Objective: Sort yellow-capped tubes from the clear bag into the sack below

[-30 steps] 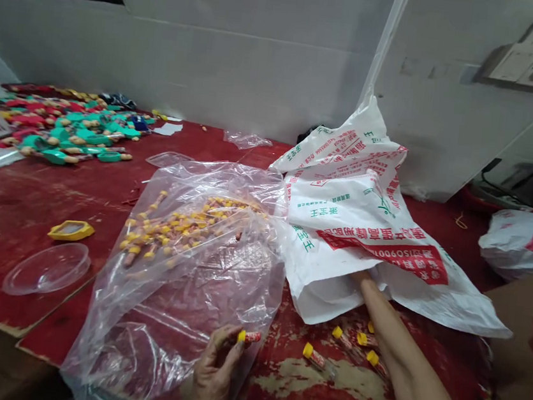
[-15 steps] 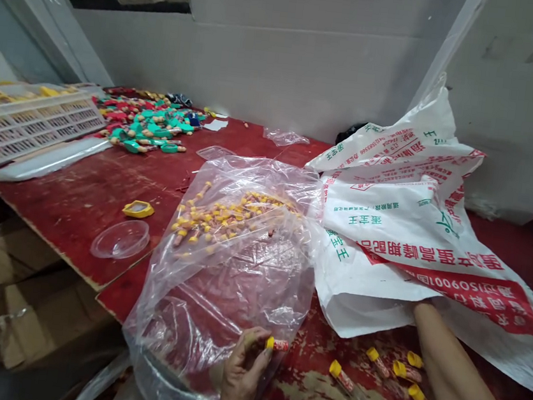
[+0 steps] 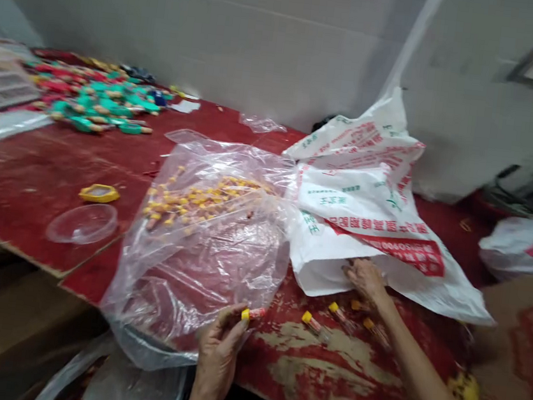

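Observation:
In my left hand [image 3: 219, 352] is a small clear tube with a yellow cap [image 3: 253, 314], pinched between thumb and fingers over the near edge of a clear plastic bag [image 3: 219, 278]. Many small yellow-capped pieces [image 3: 199, 199] lie in the far part of that bag. My right hand [image 3: 367, 279] is at the mouth of a white printed sack [image 3: 362, 204]. Its fingers look curled together, and what they hold, if anything, is blurred. Beneath that forearm several yellow-capped tubes [image 3: 315, 323] lie on the worn red table [image 3: 286, 369].
A clear round lid [image 3: 81, 224] and a yellow-rimmed piece [image 3: 98, 193] lie left of the bag. Farther back are a heap of green and red figures [image 3: 99, 101] and a white crate [image 3: 1, 80]. A cardboard box [image 3: 522, 357] stands at the right.
My right hand has drawn back from inside the sack, so it shows at the opening. The view has swung right, and my left hand still holds its tube.

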The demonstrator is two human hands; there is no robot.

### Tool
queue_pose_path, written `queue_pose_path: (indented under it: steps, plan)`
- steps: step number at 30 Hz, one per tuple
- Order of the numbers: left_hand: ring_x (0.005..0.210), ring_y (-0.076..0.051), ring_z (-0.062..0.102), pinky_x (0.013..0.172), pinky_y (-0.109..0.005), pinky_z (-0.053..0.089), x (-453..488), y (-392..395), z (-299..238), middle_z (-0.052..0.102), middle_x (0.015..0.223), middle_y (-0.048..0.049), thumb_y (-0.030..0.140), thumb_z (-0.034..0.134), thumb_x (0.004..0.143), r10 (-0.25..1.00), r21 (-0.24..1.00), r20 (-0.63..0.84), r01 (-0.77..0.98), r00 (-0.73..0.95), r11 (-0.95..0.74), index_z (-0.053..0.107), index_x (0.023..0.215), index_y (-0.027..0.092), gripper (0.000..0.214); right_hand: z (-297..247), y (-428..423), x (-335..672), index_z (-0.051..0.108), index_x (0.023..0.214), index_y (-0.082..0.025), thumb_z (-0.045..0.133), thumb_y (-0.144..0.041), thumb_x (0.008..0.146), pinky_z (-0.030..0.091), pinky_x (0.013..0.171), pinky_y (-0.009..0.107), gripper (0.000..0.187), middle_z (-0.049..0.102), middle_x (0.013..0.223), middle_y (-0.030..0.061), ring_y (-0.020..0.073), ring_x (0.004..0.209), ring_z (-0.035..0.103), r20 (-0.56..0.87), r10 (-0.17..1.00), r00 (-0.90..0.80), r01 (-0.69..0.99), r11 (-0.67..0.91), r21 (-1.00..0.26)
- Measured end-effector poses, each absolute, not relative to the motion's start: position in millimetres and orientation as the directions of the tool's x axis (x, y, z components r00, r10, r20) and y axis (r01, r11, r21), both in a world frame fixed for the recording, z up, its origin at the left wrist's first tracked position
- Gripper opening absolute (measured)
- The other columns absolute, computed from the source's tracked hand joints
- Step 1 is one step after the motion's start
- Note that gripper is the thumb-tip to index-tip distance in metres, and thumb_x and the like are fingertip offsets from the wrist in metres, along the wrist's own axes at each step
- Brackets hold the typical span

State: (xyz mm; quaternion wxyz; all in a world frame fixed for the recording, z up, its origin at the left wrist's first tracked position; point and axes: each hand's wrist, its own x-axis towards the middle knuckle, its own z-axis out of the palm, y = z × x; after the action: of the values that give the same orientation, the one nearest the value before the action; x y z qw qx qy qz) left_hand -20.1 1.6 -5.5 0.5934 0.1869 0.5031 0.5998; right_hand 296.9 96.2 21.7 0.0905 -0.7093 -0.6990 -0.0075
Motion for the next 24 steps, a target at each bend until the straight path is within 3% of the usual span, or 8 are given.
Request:
queue_pose_path:
  steps: [3,6,9,13,18,24]
  plan:
    - [0.079,-0.015,0.068,0.076,-0.025,0.053,-8.2,-0.6,-1.3,0.073,0.084,-0.0004,0.035,0.085,0.051,0.922,0.802,-0.358,-0.554,-0.148,0.223,0.069,0.086,0.020,0.041,23.3,45.4,291.5,0.064,0.107,-0.018,0.055,-0.025,0.086,0.044,0.086,0.033,0.024,0.066,0.100,0.0079,0.0215,0.096,0.057,0.136,0.988,-0.070,0.978,0.095,-0.188]
    - [0.079,-0.017,0.067,0.077,-0.029,0.053,9.0,-6.9,6.8,0.073,0.084,-0.0023,0.037,0.083,0.056,0.945,0.828,-0.317,-0.510,-0.083,0.233,0.069,0.088,0.019,0.039,28.1,2.5,271.7,0.061,0.110,-0.020,0.051,-0.023,0.088,0.045,0.086,0.035,0.025,0.064,0.105,0.0075,0.0216,0.097,0.055,0.249,0.944,-0.215,0.890,0.294,-0.348]
    - [0.080,-0.017,0.066,0.079,-0.030,0.052,23.7,-14.9,13.3,0.072,0.087,-0.0032,0.038,0.080,0.059,0.957,0.852,-0.286,-0.468,-0.041,0.235,0.069,0.090,0.019,0.037,32.4,-26.4,251.1,0.059,0.111,-0.022,0.050,-0.021,0.088,0.047,0.085,0.037,0.025,0.064,0.104,0.0074,0.0217,0.097,0.056,0.314,0.914,-0.258,0.802,0.384,-0.458]
    - [0.078,-0.015,0.065,0.077,-0.027,0.051,31.0,-25.7,18.4,0.071,0.086,-0.0022,0.036,0.079,0.061,0.969,0.880,-0.245,-0.426,-0.024,0.212,0.070,0.088,0.019,0.033,32.8,-45.3,231.1,0.054,0.123,-0.025,0.050,-0.019,0.088,0.043,0.096,0.047,0.037,0.062,0.104,0.0066,0.0219,0.098,0.056,0.358,0.869,-0.342,0.753,0.481,-0.448]
    - [0.084,-0.018,0.066,0.082,-0.030,0.051,31.7,-38.9,21.7,0.072,0.086,-0.0035,0.036,0.078,0.063,0.979,0.915,-0.201,-0.352,0.027,0.198,0.071,0.086,0.019,0.029,29.4,-55.7,214.6,0.049,0.128,-0.024,0.045,-0.016,0.090,0.053,0.079,0.035,0.039,0.057,0.103,0.0083,0.0191,0.092,0.057,0.332,0.870,-0.365,0.694,0.492,-0.525]
    - [0.102,-0.023,0.063,0.095,-0.033,0.046,40.5,-55.9,16.6,0.071,0.107,-0.0081,0.042,0.067,0.076,0.989,0.966,-0.140,-0.215,0.040,0.145,0.074,0.097,0.021,0.030,15.9,-66.6,196.9,0.044,0.133,-0.024,0.038,-0.013,0.091,0.051,0.092,0.039,0.043,0.056,0.116,0.0106,0.0216,0.111,0.054,0.349,0.879,-0.324,0.677,0.473,-0.563]
